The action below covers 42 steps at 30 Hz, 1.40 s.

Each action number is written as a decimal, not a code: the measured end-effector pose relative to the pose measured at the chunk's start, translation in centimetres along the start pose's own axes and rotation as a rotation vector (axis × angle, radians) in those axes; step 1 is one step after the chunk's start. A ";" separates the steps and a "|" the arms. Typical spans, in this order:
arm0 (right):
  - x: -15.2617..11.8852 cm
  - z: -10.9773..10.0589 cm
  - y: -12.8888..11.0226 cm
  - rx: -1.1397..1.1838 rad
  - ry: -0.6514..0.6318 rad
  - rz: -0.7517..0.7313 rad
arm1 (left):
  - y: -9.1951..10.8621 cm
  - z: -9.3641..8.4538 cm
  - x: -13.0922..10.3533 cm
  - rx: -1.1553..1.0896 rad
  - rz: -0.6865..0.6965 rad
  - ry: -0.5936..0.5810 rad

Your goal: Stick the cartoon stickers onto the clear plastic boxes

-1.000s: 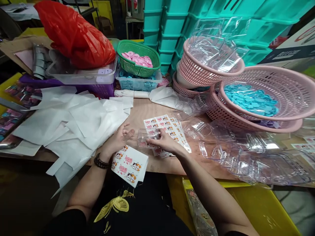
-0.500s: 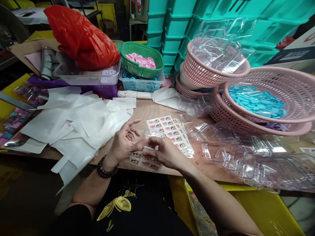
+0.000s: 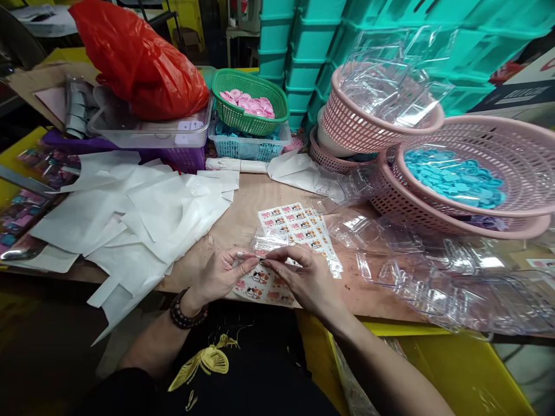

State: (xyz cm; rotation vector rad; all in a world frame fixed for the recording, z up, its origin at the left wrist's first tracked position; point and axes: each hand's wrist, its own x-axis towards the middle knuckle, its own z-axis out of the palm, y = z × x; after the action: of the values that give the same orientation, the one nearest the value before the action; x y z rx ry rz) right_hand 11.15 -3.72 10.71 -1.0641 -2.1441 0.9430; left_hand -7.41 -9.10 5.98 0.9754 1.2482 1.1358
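Above the front of the wooden table, my left hand (image 3: 223, 273) and my right hand (image 3: 306, 274) meet fingertip to fingertip. Between them they pinch a small thin sticker (image 3: 250, 255), seen nearly edge-on and partly covered by the fingers. Below the hands lies a sticker sheet (image 3: 260, 286) printed with cartoon animals and pink designs. A clear plastic case (image 3: 269, 236) rests just beyond the fingertips. More printed sticker sheets (image 3: 310, 231) are fanned out behind and to the right of it.
White backing papers (image 3: 147, 214) are heaped at left. Clear plastic cases (image 3: 437, 277) spread over the right side. Pink baskets (image 3: 472, 214) hold blue pieces (image 3: 455, 179) and more cases. A green basket (image 3: 251, 124), a red bag (image 3: 143, 63) and teal crates (image 3: 312, 63) stand behind.
My left hand has closed from loosely spread fingers into a pinch at the sticker. My right fingers have shifted, and the clear case now shows beyond the hands.
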 end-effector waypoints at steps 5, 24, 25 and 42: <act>-1.9 1.3 2.1 -0.385 0.238 -0.292 | -2.0 0.4 -0.4 -0.156 -0.161 -0.059; -2.9 -1.4 -2.0 -0.285 0.291 -0.265 | 0.3 -1.8 1.1 0.102 -0.063 -0.423; -1.6 -2.1 -1.5 -0.164 0.314 -0.153 | 0.0 -2.0 1.4 0.198 0.084 -0.415; 8.5 -1.1 6.1 0.276 -0.214 0.735 | -3.6 -1.9 3.0 0.729 0.712 -0.317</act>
State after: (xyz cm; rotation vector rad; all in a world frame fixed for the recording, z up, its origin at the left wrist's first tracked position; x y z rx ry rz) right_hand 10.16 6.38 7.97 -1.7009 -1.6970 1.6898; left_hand -8.99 -6.95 1.68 2.1828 1.0817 0.9745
